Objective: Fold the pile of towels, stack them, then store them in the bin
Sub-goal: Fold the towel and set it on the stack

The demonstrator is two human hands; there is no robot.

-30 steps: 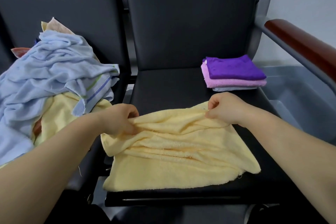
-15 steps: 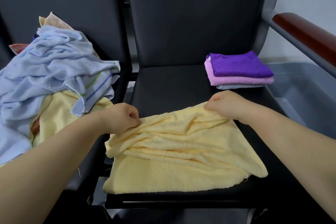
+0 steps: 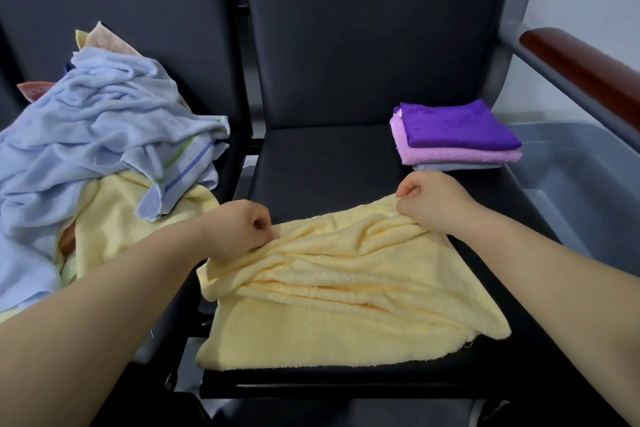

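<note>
A yellow towel [image 3: 346, 315] is being held by its far edge on the chair seat [image 3: 322, 163]. The fingers of the left hand [image 3: 242, 229] are curled round cloth at the left corner, and the fingers of the right hand [image 3: 429, 201] are curled round cloth at the right corner, so both are gripping the towel. Against a second ago, the far edge is being drawn tauter between the two hands and the bunched ridges across the middle are being pulled somewhat flatter. The hands themselves are sitting much where they were, so the shift is small. The near edge is lying flat along the front of the seat, with one corner trailing off to the right. This is being read as the spreading step before the first fold, with the fold itself not yet made. A stack [image 3: 453, 135] of three folded towels, purple on top, is lying at the back right of the same seat, well apart from the yellow one. The unfolded pile [image 3: 86, 149], mostly pale blue with more yellow under it, is heaped on the next seat to the left and looks large, so the task is judged to be in its early part. The grey bin [image 3: 581, 177] is standing just beside the seat on the right, under the armrest [image 3: 581, 66], and no towels can be seen in the visible part of it.
</note>
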